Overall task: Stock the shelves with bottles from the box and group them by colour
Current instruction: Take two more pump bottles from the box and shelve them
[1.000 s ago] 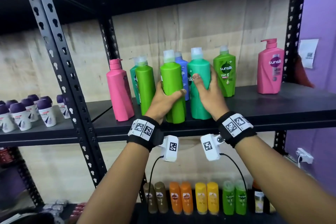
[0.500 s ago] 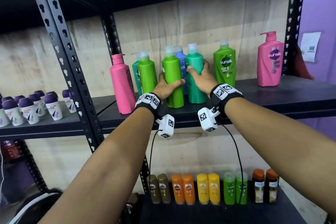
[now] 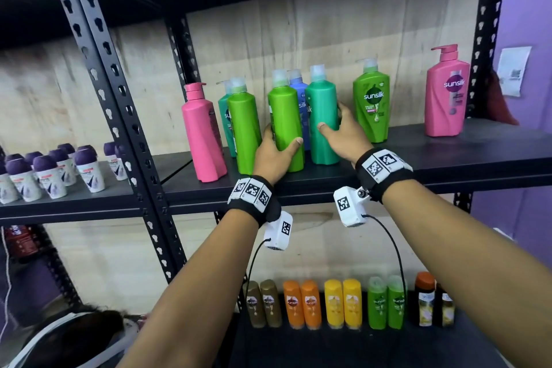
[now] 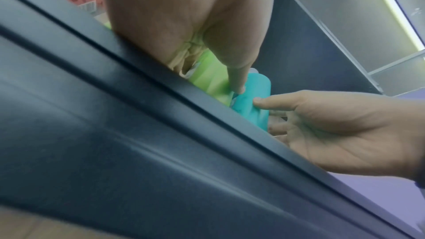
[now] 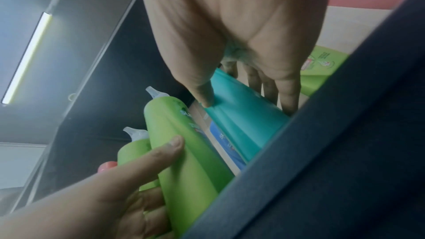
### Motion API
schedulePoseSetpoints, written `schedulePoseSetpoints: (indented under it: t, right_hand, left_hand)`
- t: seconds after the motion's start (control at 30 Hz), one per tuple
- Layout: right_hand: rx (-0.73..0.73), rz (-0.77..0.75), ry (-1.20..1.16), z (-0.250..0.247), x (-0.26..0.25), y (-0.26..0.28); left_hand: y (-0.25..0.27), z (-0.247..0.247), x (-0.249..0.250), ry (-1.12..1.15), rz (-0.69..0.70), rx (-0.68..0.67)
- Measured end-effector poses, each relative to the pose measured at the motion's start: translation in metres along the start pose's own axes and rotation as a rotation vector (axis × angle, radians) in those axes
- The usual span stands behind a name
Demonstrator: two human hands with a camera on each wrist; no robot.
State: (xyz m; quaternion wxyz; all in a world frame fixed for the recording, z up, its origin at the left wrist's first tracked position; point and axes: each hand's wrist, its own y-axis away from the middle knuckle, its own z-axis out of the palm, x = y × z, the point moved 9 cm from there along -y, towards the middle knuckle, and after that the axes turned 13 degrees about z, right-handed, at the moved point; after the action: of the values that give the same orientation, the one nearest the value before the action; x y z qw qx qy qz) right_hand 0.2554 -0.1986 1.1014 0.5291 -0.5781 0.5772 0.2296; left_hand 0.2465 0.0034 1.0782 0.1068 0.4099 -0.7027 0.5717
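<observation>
On the upper black shelf [image 3: 448, 158] my left hand [image 3: 280, 145] grips the lower body of a light green bottle [image 3: 285, 116], thumb across its front. Just to the right, my right hand [image 3: 333, 124] holds a teal bottle [image 3: 321, 98], thumb in front and fingers round its right side. Both bottles stand upright, close together. The left wrist view shows the green bottle [image 4: 211, 77] and the teal bottle [image 4: 253, 101] behind the shelf lip. In the right wrist view the teal bottle [image 5: 241, 119] lies between my thumb and fingers.
More bottles share the shelf: pink [image 3: 203, 134], green [image 3: 245, 128], teal [image 3: 224, 110], blue [image 3: 300, 98], labelled green [image 3: 372, 104], labelled pink [image 3: 445, 92]. Small bottles in colour pairs [image 3: 328, 305] line the lower shelf. Roll-on bottles [image 3: 53, 170] stand at left, beyond a slanted post [image 3: 119, 98].
Both hands have slid the green and teal bottles back from the shelf's front edge. My right thumb sits lower on the teal bottle than before.
</observation>
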Motion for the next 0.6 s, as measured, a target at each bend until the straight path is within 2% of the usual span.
schedulePoseSetpoints:
  t: [0.2, 0.33, 0.4, 0.5, 0.6]
  right_hand:
    - [0.015, -0.053, 0.124, -0.008, -0.003, 0.032]
    - [0.086, -0.239, 0.205, -0.017, -0.015, 0.069]
    - [0.016, -0.331, 0.238, -0.011, -0.018, 0.089]
    - [-0.122, -0.421, 0.43, 0.007, -0.01, 0.116]
    - [-0.144, -0.529, 0.586, 0.018, 0.001, 0.139]
  left_hand:
    - [0.021, -0.012, 0.015, -0.159, 0.051, 0.04]
    - [0.046, -0.021, 0.035, -0.237, 0.144, 0.108]
    - [0.061, -0.024, 0.048, -0.246, 0.225, 0.125]
    - [0.084, -0.02, 0.053, -0.263, 0.299, 0.092]
    - [0.111, -0.01, 0.044, -0.317, 0.326, 0.022]
